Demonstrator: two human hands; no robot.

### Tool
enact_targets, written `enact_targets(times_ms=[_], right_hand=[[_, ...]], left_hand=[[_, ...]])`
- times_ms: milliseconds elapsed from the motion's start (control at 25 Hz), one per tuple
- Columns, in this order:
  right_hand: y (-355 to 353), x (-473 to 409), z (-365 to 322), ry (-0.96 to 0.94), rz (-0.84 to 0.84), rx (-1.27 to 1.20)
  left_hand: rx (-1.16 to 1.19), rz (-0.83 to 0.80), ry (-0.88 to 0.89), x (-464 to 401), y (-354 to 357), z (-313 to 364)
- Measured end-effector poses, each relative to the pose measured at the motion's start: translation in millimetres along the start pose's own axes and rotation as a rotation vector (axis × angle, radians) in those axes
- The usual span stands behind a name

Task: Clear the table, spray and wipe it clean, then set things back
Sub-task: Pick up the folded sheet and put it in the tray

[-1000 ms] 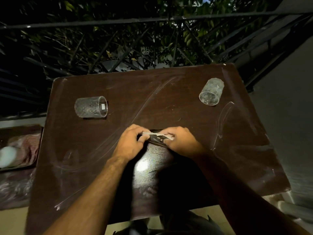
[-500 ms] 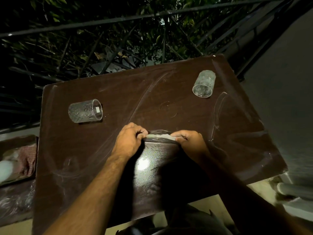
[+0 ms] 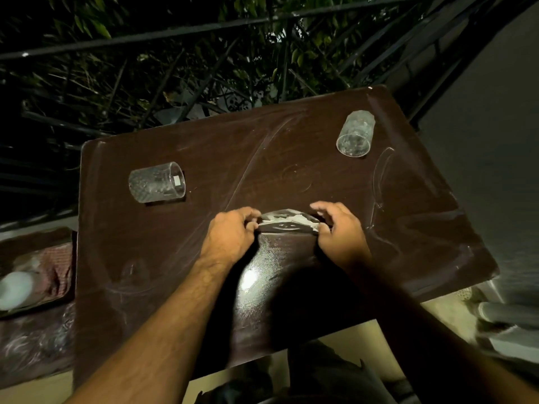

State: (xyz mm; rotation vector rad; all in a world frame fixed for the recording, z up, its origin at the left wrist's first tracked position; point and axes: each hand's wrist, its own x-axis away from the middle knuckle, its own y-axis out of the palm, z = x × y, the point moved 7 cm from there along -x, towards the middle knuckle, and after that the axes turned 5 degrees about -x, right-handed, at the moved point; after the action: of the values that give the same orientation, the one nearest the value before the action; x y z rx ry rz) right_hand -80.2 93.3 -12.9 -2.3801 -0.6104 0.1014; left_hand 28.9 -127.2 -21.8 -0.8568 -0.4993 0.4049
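Head view: I see a streaked brown table (image 3: 291, 158) by a dark railing (image 3: 204, 27); both hands (image 3: 230, 233) (image 3: 339, 228) pinch a flat dark object (image 3: 287, 224), right fingers now lifted

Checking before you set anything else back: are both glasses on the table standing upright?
No: the left glass and the right glass both lie on their sides on the brown table, with their open mouths showing.
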Motion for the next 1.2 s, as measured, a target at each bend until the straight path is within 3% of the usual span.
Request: enact_targets(times_ms=[160, 440, 680, 920, 1200], right_hand=[[28.2, 0.5, 12.6, 0.063, -0.243, 0.083], [35.2, -8.6, 5.5, -0.051, -0.126, 0.03], [50.9, -7.2, -53.4, -0.198, -0.131, -0.015], [93.2, -5.0, -116.9, -0.306, -0.206, -0.02], [191.0, 33.2, -183.1, -0.346, -0.303, 0.007]], left_hand=[[-0.105, -0.082, 0.125, 6.3, 9.5, 7.4], [-0.11, -0.134, 0.083, 13.8, 11.6, -1.1], [-0.083, 0.02, 0.009, 14.7, -43.0, -17.2], [-0.015, 0.098, -0.11, 33.7, -94.6, -73.8], [0.025, 0.147, -0.149, 77.5, -150.5, -176.3]])
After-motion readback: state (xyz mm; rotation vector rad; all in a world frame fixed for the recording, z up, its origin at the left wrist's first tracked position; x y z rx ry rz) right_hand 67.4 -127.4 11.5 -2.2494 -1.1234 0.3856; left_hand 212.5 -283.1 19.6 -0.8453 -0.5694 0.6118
